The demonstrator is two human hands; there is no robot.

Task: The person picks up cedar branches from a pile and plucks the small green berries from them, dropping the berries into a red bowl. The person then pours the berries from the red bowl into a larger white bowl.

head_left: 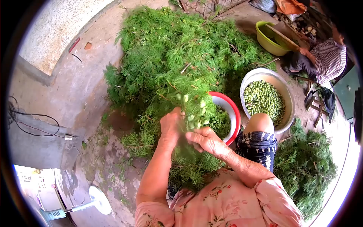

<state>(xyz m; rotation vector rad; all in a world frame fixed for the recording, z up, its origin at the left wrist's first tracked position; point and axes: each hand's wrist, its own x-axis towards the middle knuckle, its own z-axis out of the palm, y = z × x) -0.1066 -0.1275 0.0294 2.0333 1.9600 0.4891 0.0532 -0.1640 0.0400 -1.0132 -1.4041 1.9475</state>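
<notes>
Feathery green branch with pale round cones [194, 108] stands up from the left hand [172, 123], its cones just ahead of the right hand [208, 142] and partly over one white bowl with a red rim [233, 113]. The left hand is clenched around the branch's lower part; the right has its thumb and fingers bent near the cones, though whether they pinch one I cannot tell. Green cones and leafy bits lie in the bowl.

To its right, one wide silver-grey metal basin [291, 92] holds green cones, too many to count. Two heaps of foliage lie on the floor: a large bright green heap [170, 49] ahead and a smaller dark green heap [306, 166] at the right. Farther off, one seated person in a checked shirt [331, 62] is beside one yellow-green basin [266, 43]. One white fan [100, 200] is at the lower left; markings on its blue panel [56, 214] are too small to read.
</notes>
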